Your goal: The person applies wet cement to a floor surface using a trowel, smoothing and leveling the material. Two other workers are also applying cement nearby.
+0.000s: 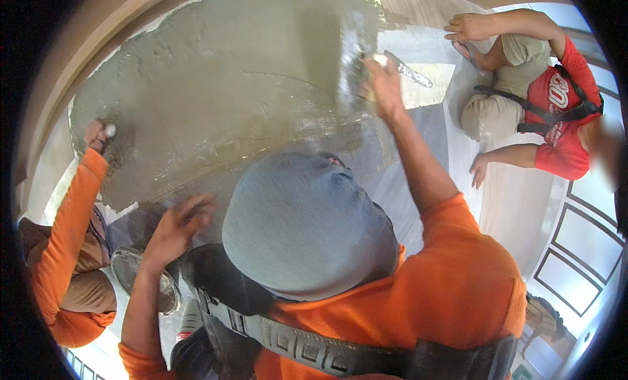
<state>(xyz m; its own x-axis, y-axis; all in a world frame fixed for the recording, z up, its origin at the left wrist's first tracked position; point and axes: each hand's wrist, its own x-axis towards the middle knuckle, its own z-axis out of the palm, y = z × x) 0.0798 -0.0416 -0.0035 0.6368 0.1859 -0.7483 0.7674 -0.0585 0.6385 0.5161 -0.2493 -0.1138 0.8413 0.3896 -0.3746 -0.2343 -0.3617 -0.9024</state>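
Observation:
My right hand [383, 86] is closed round the pale handle of a plastering trowel [350, 59], whose shiny, motion-smeared blade rests on the far right of a wet grey mortar layer [196, 72]. Just right of that hand, a narrow flat tool with a metal blade [413, 72] lies over a pale strip of floor. Held off to the left, my left hand [180, 228] hovers near the mortar's near edge. Its fingers are apart, slightly blurred, and nothing shows in them. A grey head covering [307, 223] and orange-sleeved shoulders fill the middle and lower right.
At the left, a co-worker's hand [98, 135] grips a white-handled tool on the mortar. A mortar-stained bucket [145, 278] stands below my left hand. A person in a red shirt [562, 99] crouches at the right, a hand on the plank floor [517, 190].

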